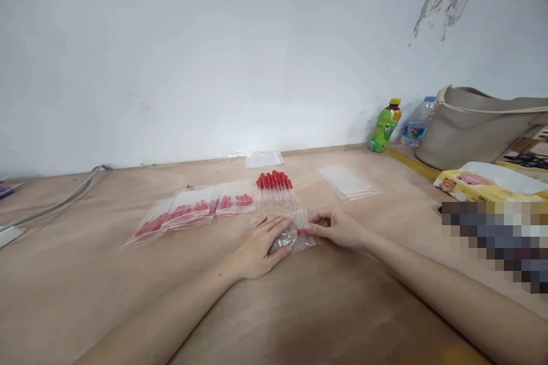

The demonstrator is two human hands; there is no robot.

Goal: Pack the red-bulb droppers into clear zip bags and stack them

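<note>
In the middle of the table, a small clear zip bag [302,240] lies under the fingers of my left hand [260,248]. That hand rests flat on it with fingers stretched and thumb apart. My right hand [338,228] pinches the red bulb end of a dropper [301,231] at the bag's right side. The dropper's thin tube points left over or inside the bag; I cannot tell which. Just beyond both hands lies a bunch of droppers [276,185] with red bulbs and thin clear tubes, bulbs facing the wall.
Filled bags [192,208] with red bulbs overlap on the left. A stack of flat bags [349,182] lies to the right, another bag [263,159] by the wall. A green bottle [385,125], a water bottle [417,122], a grey bin [475,125] and a yellow packet [479,182] stand right. A cable [64,201] runs left.
</note>
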